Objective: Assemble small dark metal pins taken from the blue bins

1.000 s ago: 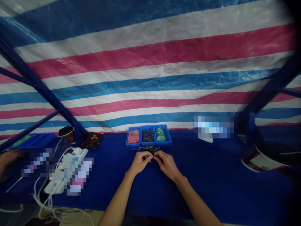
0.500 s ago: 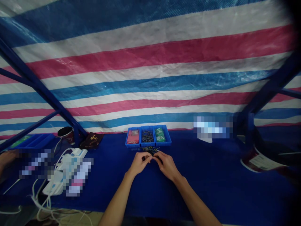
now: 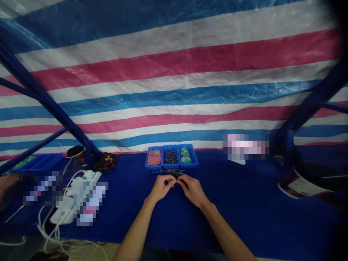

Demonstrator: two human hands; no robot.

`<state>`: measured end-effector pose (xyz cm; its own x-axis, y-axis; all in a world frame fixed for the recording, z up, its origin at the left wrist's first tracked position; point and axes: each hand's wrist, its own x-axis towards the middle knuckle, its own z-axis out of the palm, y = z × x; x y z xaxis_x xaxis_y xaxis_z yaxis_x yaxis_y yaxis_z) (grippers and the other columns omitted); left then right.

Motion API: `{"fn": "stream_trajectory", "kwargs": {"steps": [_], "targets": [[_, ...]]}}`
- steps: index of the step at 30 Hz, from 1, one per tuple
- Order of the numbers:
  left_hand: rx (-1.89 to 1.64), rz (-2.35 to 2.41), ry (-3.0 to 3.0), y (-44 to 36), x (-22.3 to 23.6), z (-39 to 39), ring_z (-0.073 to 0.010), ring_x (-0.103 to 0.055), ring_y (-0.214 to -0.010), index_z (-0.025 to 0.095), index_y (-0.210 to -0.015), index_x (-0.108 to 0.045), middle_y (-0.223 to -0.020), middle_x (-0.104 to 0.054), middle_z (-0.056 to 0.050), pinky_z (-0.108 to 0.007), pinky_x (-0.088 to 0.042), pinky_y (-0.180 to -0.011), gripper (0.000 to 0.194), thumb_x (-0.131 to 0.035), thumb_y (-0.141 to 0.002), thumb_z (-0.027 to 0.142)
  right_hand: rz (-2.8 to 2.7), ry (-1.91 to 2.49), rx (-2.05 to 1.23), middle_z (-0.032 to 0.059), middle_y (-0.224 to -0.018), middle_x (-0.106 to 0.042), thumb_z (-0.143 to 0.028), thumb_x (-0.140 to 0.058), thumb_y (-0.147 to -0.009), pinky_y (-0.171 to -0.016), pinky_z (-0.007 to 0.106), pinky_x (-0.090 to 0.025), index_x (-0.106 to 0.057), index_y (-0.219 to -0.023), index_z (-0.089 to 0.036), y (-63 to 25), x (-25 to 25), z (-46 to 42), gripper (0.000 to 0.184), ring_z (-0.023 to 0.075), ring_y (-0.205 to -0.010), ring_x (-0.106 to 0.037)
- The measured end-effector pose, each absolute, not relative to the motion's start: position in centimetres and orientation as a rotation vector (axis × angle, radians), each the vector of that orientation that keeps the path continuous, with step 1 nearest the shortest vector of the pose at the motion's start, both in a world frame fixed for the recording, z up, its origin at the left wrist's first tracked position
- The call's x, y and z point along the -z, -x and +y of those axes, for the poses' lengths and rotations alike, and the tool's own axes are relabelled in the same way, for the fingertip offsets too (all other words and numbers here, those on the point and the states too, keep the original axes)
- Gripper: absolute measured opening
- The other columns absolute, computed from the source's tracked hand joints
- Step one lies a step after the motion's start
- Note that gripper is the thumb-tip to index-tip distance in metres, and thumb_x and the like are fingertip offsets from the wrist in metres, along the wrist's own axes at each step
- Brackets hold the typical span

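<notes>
My left hand and my right hand meet at the fingertips, just in front of a small loose pile of thin dark metal pins on the blue table cover. The pinched fingertips nearly reach the pile, and whatever lies between them is too small to make out. Behind the pile stands a blue three-compartment tray. Its left compartment holds a red packet, its middle one dark pins, and its right one a green packet.
A co-worker's hand rests at the far left, near a blue tray. A cup, a dark pouch, a white power strip and white cables lie left. Blue steel struts stand before a striped tarp.
</notes>
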<state>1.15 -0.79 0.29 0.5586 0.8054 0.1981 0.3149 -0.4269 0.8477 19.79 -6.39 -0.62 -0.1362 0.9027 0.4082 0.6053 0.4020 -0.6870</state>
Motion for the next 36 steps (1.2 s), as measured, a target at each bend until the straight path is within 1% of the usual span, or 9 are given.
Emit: {"fn": "stream_trajectory", "kwargs": {"steps": [9, 13, 18, 22, 30, 36], "targets": [[-0.780, 0.913, -1.988, -1.19, -0.25, -0.76, -0.0135, -0.056, -0.059, 0.014, -0.083, -0.073, -0.065, -0.067, -0.002, -0.022, -0.037, -0.060, 0.036, -0.055, -0.095, 0.043, -1.841, 1.315, -0.448, 0.0029, -0.089, -0.069, -0.029, -0.047, -0.102, -0.070, 0.029, -0.048, -0.065, -0.097, -0.024, -19.75, 0.59, -6.42, 0.019, 0.0189, -0.077, -0.066], [-0.785, 0.905, -1.976, -1.17, -0.25, -0.75, -0.0130, -0.056, -0.059, 0.014, -0.083, -0.073, -0.065, -0.067, -0.002, -0.022, -0.037, -0.060, 0.035, -0.056, -0.096, 0.042, -1.830, 1.318, -0.454, 0.0024, -0.089, -0.068, -0.028, -0.050, -0.100, -0.070, 0.029, -0.048, -0.064, -0.102, -0.024, -19.74, 0.47, -6.48, 0.015, 0.0184, -0.077, -0.065], [-0.780, 0.921, -1.972, -1.22, -0.40, -0.85, -0.0133, -0.056, -0.059, 0.014, -0.083, -0.074, -0.064, -0.067, -0.002, -0.022, -0.037, -0.059, 0.038, -0.056, -0.095, 0.045, -1.822, 1.302, -0.444, 0.0025, -0.089, -0.068, -0.027, -0.048, -0.100, -0.070, 0.028, -0.048, -0.063, -0.097, -0.024, -19.76, 0.44, -6.44, 0.016, 0.0182, -0.078, -0.066], [-0.768, 0.931, -1.982, -1.24, -0.38, -0.87, -0.0134, -0.056, -0.059, 0.014, -0.083, -0.074, -0.065, -0.068, -0.003, -0.022, -0.036, -0.059, 0.040, -0.055, -0.095, 0.047, -1.833, 1.310, -0.435, 0.0026, -0.088, -0.068, -0.027, -0.047, -0.101, -0.069, 0.028, -0.047, -0.063, -0.097, -0.024, -19.83, 0.46, -6.39, 0.017, 0.0184, -0.076, -0.065], [-0.780, 0.906, -1.989, -1.15, -0.20, -0.77, -0.0126, -0.056, -0.058, 0.015, -0.082, -0.073, -0.064, -0.068, -0.002, -0.022, -0.036, -0.059, 0.033, -0.057, -0.095, 0.040, -1.838, 1.318, -0.444, 0.0026, -0.089, -0.067, -0.027, -0.046, -0.102, -0.070, 0.029, -0.047, -0.063, -0.096, -0.024, -19.81, 0.55, -6.40, 0.018, 0.0186, -0.077, -0.065], [-0.794, 0.897, -1.989, -1.11, -0.25, -0.76, -0.0122, -0.055, -0.058, 0.014, -0.079, -0.073, -0.064, -0.067, -0.001, -0.022, -0.036, -0.059, 0.032, -0.057, -0.095, 0.036, -1.837, 1.310, -0.441, 0.0022, -0.089, -0.068, -0.028, -0.050, -0.100, -0.069, 0.028, -0.047, -0.064, -0.103, -0.025, -19.77, 0.58, -6.44, 0.015, 0.0186, -0.077, -0.065]]}}
